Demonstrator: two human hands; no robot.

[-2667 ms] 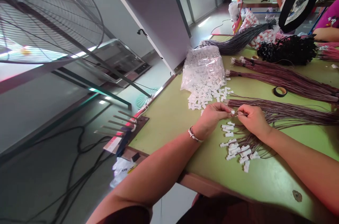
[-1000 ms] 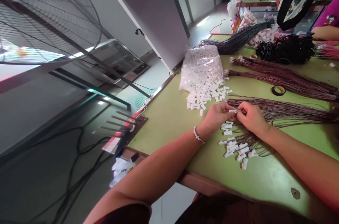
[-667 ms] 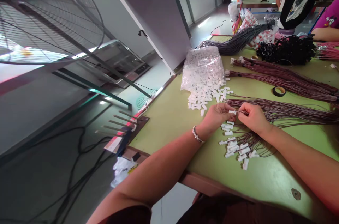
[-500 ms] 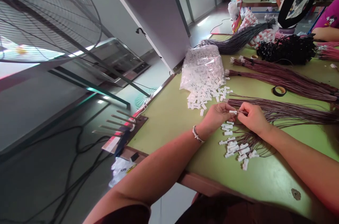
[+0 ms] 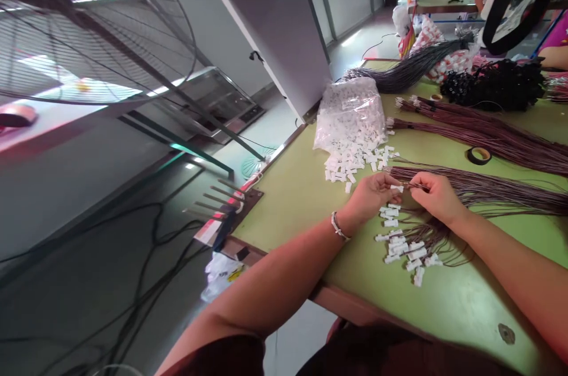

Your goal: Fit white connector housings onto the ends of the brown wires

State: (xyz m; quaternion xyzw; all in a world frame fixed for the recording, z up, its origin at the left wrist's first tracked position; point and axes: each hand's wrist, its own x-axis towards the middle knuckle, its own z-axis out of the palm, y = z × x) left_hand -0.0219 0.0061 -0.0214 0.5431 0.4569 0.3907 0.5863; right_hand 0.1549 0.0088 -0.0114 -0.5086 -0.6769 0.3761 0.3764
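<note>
My left hand [image 5: 371,195] pinches a small white plastic connector [image 5: 397,188] between thumb and fingers. My right hand [image 5: 437,196] is closed on a thin brown wire [image 5: 418,186], its tip held at the connector. Both hands hover over the green table [image 5: 293,198]. Just below them lies a cluster of wires fitted with white connectors [image 5: 402,243]. A long bundle of brown wires [image 5: 488,189] runs off to the right behind my right hand.
A clear bag of white connectors [image 5: 350,118] spills loose pieces [image 5: 355,163] onto the table. More brown wire bundles [image 5: 479,130], a tape roll [image 5: 480,155], grey wires [image 5: 412,65] and black parts [image 5: 494,83] lie further back. Another person's arm [image 5: 557,53] shows far right. A fan stands left.
My hands stay together on the connector and wire throughout. The view has shifted slightly, so everything sits a little further right in the picture.
</note>
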